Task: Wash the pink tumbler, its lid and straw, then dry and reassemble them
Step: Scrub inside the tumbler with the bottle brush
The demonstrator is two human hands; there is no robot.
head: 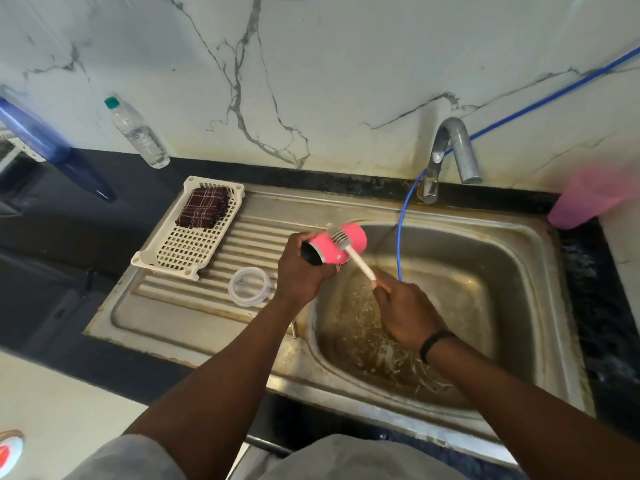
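Observation:
My left hand point(301, 270) grips the pink tumbler point(351, 239) on its side over the left rim of the sink basin, its dark open mouth toward my palm. In my right hand point(403, 311) is a white-handled brush point(358, 259), bristles pressed against the tumbler's outer wall. The clear round lid point(249, 286) lies on the ribbed drainboard to the left. A thin metal piece, perhaps the straw point(294, 330), pokes out under my left forearm at the basin's edge.
A white slotted tray point(180, 247) with a folded dark checked cloth point(204, 206) rests on the drainboard. Steel sink basin point(478, 271), tap point(450, 150), blue hose point(401, 233). Plastic water bottle point(136, 133) leans on the wall; a pink cup point(588, 199) stands far right.

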